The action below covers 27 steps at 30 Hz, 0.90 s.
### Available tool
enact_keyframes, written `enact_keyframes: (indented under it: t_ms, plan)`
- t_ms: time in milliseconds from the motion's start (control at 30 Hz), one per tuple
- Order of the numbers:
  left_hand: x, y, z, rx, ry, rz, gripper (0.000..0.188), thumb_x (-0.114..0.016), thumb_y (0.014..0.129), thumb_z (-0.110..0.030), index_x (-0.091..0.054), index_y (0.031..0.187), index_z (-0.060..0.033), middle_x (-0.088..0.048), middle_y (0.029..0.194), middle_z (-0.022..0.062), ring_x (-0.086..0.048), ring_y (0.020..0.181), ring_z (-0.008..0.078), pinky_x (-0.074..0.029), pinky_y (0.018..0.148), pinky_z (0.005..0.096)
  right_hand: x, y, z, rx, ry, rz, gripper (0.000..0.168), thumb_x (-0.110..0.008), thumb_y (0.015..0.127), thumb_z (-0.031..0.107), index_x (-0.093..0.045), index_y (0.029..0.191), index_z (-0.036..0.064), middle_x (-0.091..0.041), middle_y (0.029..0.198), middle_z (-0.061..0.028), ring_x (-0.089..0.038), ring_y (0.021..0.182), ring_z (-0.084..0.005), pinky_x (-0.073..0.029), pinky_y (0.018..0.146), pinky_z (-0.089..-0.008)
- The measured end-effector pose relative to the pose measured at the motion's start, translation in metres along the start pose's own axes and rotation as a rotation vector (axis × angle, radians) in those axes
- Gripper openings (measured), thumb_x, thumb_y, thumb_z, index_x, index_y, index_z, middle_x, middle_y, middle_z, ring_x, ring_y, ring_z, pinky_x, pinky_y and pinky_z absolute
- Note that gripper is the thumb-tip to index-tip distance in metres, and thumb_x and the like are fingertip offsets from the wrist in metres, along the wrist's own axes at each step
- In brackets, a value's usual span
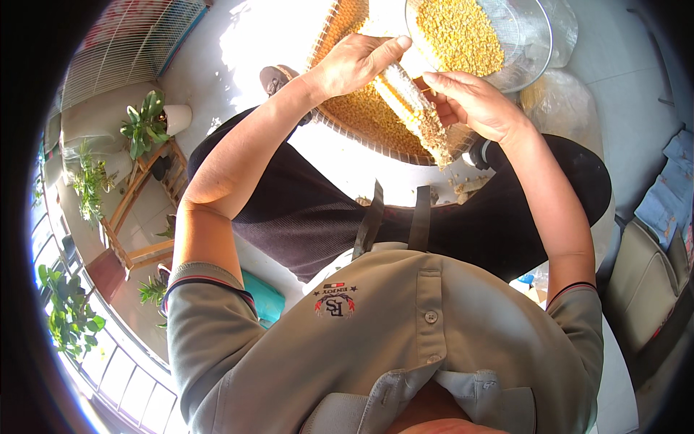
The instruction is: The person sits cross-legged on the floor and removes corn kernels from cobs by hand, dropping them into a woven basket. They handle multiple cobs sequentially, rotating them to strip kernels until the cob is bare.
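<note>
A dried corn cob [412, 103] slants over a woven basket [374, 142] holding loose yellow kernels. Part of its surface is pale and stripped, while rows of kernels still line one side; its lower end looks ragged and brown. My left hand [360, 62] grips the upper end, thumb stretched along the top. On the other side, my right hand [471, 103] has its curled fingers against the cob, partly hidden, with the thumb pointing towards it. Beyond my right hand is a round wire-mesh sieve [523, 40] with a heap of yellow corn kernels [461, 35] in it.
Clear plastic bags [564, 103] lie beside the sieve. Cob pieces [470, 185] are on the floor between my legs. To the left are a wire cage [124, 49], a white-potted plant [146, 116] and a wooden stand [130, 200]. A padded chair [645, 276] stands at right.
</note>
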<state>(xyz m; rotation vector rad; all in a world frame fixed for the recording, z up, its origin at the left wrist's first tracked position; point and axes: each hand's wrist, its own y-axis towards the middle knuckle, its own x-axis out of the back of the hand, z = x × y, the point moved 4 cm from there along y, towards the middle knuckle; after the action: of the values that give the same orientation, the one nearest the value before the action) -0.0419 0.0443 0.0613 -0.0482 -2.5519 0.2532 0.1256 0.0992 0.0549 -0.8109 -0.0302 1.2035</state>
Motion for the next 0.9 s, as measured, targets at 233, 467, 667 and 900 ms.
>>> enact_keyframes:
  t_ms: [233, 467, 667, 900]
  plan:
    - [-0.008, 0.006, 0.017, -0.009, 0.447, 0.131, 0.041, -0.031, 0.094, -0.034, -0.042, 0.126, -0.0108, -0.063, 0.095, 0.0120, -0.059, 0.084, 0.0245, -0.049, 0.070, 0.0306, -0.005, 0.006, -0.002, 0.153, -0.195, -0.040, 0.049, -0.048, 0.087, 0.043, -0.049, 0.118, 0.006, -0.057, 0.091, -0.0018, -0.056, 0.080, -0.0071, -0.046, 0.070, -0.0194]
    - [-0.021, 0.014, 0.006, 0.246, 0.082, 0.221, 0.060, -0.022, 0.090, -0.055, -0.057, 0.111, -0.0107, -0.065, 0.085, 0.0048, -0.051, 0.044, 0.0117, -0.051, 0.056, 0.0260, -0.011, 0.017, 0.001, 0.246, -0.211, -0.021, 0.043, -0.056, 0.086, 0.028, -0.045, 0.117, 0.000, -0.058, 0.089, -0.0034, -0.054, 0.089, -0.0091, -0.043, 0.076, -0.0233]
    - [-0.008, 0.014, 0.009, 0.550, -0.262, 0.240, 0.074, -0.029, 0.081, -0.068, -0.063, 0.086, -0.0031, -0.054, 0.057, 0.0083, -0.050, 0.043, 0.0108, -0.041, 0.040, 0.0207, -0.009, 0.013, 0.008, 0.302, -0.056, -0.012, 0.033, -0.046, 0.091, 0.018, -0.042, 0.119, 0.001, -0.051, 0.106, -0.0038, -0.048, 0.100, -0.0093, -0.040, 0.085, -0.0244]
    - [-0.022, 0.012, 0.014, 0.421, -0.239, 0.130, 0.071, -0.030, 0.084, -0.063, -0.059, 0.081, 0.0016, -0.054, 0.055, 0.0100, -0.055, 0.048, 0.0141, -0.046, 0.046, 0.0252, -0.012, 0.023, -0.008, 0.304, -0.150, -0.163, 0.030, -0.042, 0.093, 0.030, -0.046, 0.106, 0.004, -0.054, 0.084, -0.0037, -0.052, 0.076, -0.0098, -0.044, 0.066, -0.0244]
